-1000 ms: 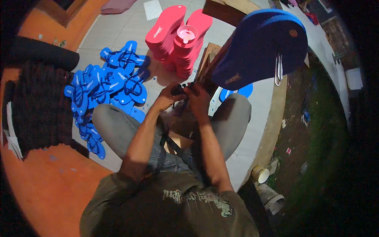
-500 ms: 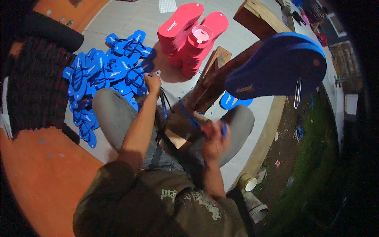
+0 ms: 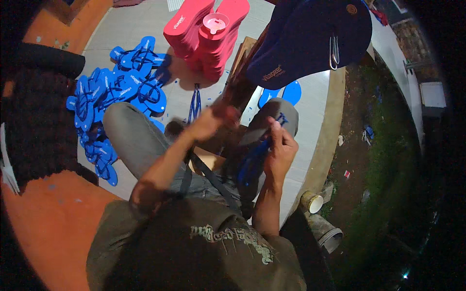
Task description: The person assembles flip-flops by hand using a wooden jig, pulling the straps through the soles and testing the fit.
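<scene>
My right hand point(image 3: 281, 150) is closed over my right knee, with blue sandal straps point(image 3: 280, 119) poking out above the thumb. A smear of blue straps point(image 3: 253, 162) hangs beside that hand. My left hand point(image 3: 213, 123) reaches across in front of the wooden post, its fingers blurred by motion, so what it holds is unclear. Just beyond it a dark blue strap point(image 3: 195, 104) stretches up and down; whether the hand touches it is hidden. To the left lies a heap of finished blue flip-flops point(image 3: 121, 89). Two blue soles point(image 3: 291, 92) lie beyond my right knee.
Tall stacks of pink soles point(image 3: 206, 43) carry a small pink cup point(image 3: 216, 22). Close ahead, a stack of dark blue soles point(image 3: 310, 43) with a metal hook point(image 3: 334, 52) rests on the wooden post point(image 3: 238, 92). Dark bundles point(image 3: 43, 111) stand at left; containers point(image 3: 313, 202) lie right.
My left hand has moved from beside the flip-flop heap rightward and nearer to me. My right hand has risen slightly to the right. The view has shifted, bringing the blue sole stack nearer.
</scene>
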`<state>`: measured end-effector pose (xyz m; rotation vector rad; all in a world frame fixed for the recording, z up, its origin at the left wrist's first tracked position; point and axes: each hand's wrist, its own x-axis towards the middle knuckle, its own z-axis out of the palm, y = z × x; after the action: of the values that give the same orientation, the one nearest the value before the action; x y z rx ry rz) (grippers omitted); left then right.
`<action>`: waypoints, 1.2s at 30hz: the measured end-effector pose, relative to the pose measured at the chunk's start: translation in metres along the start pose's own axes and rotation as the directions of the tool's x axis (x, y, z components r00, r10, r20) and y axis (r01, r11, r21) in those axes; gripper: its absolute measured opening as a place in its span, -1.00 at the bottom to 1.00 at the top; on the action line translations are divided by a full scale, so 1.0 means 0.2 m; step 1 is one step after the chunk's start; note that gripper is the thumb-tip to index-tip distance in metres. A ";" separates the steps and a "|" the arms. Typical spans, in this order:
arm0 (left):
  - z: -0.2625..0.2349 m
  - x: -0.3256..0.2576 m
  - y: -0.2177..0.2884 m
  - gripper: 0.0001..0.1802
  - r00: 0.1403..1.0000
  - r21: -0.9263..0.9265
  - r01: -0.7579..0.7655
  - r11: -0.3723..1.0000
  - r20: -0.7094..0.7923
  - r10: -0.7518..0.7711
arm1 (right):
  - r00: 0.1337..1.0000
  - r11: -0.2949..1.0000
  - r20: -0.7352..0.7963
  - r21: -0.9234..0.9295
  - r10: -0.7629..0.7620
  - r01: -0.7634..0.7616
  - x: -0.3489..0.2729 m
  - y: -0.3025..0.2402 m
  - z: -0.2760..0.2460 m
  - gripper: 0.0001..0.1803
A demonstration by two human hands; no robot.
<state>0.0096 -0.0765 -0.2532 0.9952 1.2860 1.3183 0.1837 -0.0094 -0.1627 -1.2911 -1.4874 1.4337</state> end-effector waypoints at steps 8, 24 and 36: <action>0.26 -0.15 0.23 -0.66 0.998 -0.193 0.025 0.981 -0.044 -0.034 | 0.975 0.997 0.211 0.002 0.069 -0.071 -0.03 0.04 -0.12 -0.71; 0.34 -0.16 0.02 -0.74 0.990 0.147 0.120 0.982 0.061 -0.130 | 0.953 0.965 0.223 0.115 0.206 -0.236 -0.07 -0.01 -0.24 -0.67; 0.36 -0.26 0.43 -0.68 0.993 0.421 -0.037 0.906 0.115 -0.013 | 0.979 0.928 0.198 0.355 0.040 -0.110 0.00 -0.13 -0.07 -0.78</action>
<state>0.0793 -0.1107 -0.1572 1.3602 1.5127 0.9890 0.1916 -0.0022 -0.1353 -1.0138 -1.2175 1.8240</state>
